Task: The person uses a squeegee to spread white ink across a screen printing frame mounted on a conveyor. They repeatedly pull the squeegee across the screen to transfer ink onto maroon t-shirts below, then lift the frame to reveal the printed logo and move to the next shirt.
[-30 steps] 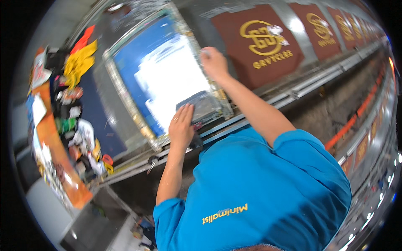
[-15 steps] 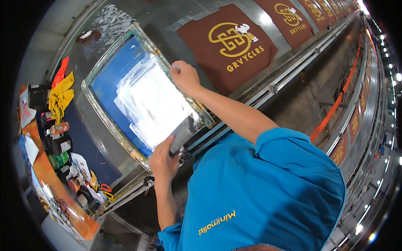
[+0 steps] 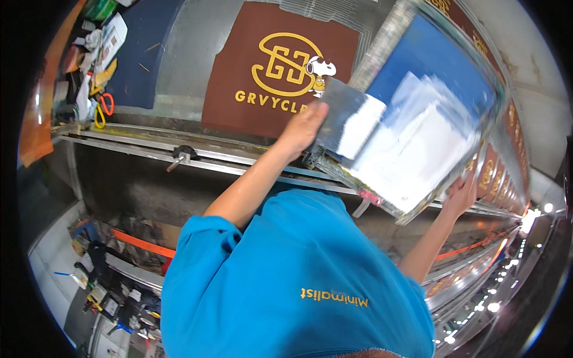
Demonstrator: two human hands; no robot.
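My left hand (image 3: 303,130) is closed on a flat grey squeegee (image 3: 340,110), which has white ink along one side. The squeegee overlaps the near-left part of a screen-printing frame (image 3: 382,51). Inside the frame is a blue mesh (image 3: 427,51) with a thick spread of white ink (image 3: 418,161) over its near part. My right hand (image 3: 462,194) grips the frame at its near right side; some of its fingers are hidden. Left of the frame, a brown fabric panel (image 3: 239,65) lies on the table, printed with a yellow emblem and a white cartoon dog.
A metal rail (image 3: 233,160) with a black clamp (image 3: 185,153) runs along the near table edge. Scissors (image 3: 102,110), papers and a dark blue cloth (image 3: 140,59) lie at the far left. More printed brown panels (image 3: 490,173) line the table to the right.
The frame has shifted right relative to the table, uncovering a printed brown panel on its left. My left hand still holds the squeegee, and my right hand still holds the frame. The view has turned.
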